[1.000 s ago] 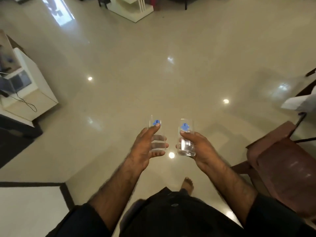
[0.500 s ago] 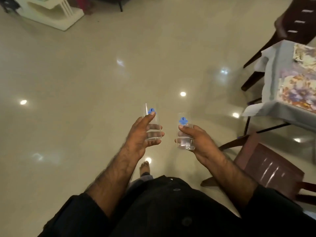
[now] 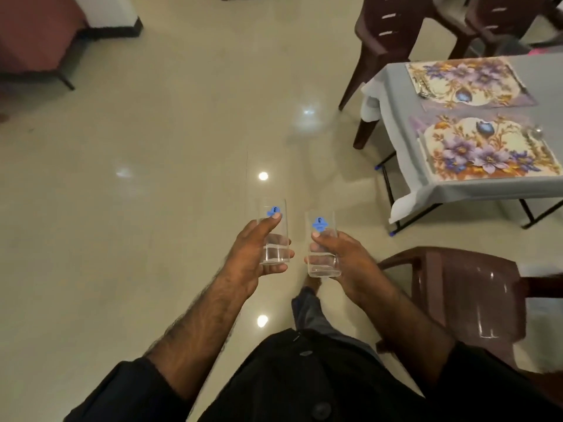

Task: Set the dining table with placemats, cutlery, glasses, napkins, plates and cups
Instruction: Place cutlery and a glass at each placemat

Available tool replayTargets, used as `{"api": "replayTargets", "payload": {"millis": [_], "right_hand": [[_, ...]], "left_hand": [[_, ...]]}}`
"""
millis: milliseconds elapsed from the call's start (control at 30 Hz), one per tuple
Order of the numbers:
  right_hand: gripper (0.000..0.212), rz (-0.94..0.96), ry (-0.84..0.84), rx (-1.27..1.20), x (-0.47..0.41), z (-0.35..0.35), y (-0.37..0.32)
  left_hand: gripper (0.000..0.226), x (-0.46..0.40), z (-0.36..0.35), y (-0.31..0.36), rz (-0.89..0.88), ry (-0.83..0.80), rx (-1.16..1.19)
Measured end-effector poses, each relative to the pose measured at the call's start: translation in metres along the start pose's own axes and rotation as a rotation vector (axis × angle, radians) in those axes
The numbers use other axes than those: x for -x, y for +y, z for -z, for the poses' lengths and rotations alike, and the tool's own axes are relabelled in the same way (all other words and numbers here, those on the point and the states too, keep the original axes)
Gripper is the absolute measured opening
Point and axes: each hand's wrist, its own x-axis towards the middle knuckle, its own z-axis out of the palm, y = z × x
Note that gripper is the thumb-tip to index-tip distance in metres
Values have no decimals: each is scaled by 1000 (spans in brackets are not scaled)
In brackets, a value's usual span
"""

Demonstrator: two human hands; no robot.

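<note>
Change: since the earlier frames the view has swung toward the dining table, so more of the tabletop point(image 3: 396, 95) and a second placemat now show at the upper right; both hands carry their glasses much as before, and one foot is forward in mid-step.
Left hand: the left hand point(image 3: 253, 257) grips the left glass point(image 3: 272, 231) upright, thumb laid up its near side touching the blue label, fingers point(image 3: 281, 257) wrapped round the lower part.
Right hand: the right hand point(image 3: 338, 257) grips the right glass point(image 3: 322, 243) upright, thumb just under its blue label, fingers clamped round the far side.
Why held so: one glass per hand, side by side but apart, probably so they do not knock together while walking; the low grip leaves the rims untouched.
Where the glasses are: both are in the air above the floor point(image 3: 152, 178), not yet over the tabletop.
Tabletop: a grey cloth covers it; the far placemat point(image 3: 466, 83) and the near placemat point(image 3: 487, 147) lie along its left edge, each with what looks like cutlery beside it, too small to name.
Seating: a brown chair point(image 3: 463, 287) stands just right of the right arm, between the person and the near edge.
Stage: likely mats and cutlery are down; the glasses come next.
</note>
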Motion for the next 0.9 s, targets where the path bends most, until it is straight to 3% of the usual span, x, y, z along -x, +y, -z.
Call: {"api": "replayTargets", "payload": {"millis": [200,367,600,800,900], "right_hand": [[56,34,21,-13,-110,18,-86],[53,80,31,2,-174,35,-171],[37,127,296,-167,-241,74,-239],[90,158,513,-415,-260,126,-267],[77,173,616,-448,-253,159,-268]], "left_hand": [[51,-106,-46,83,9,-14,-74],[53,-176,-82,152,-3,-58,-95],[56,-295,-145,224,47,-245,-193],[49,-381,-236,270,76,-447,-354],[47,-400,-288,275,90,-560,-455]]}}
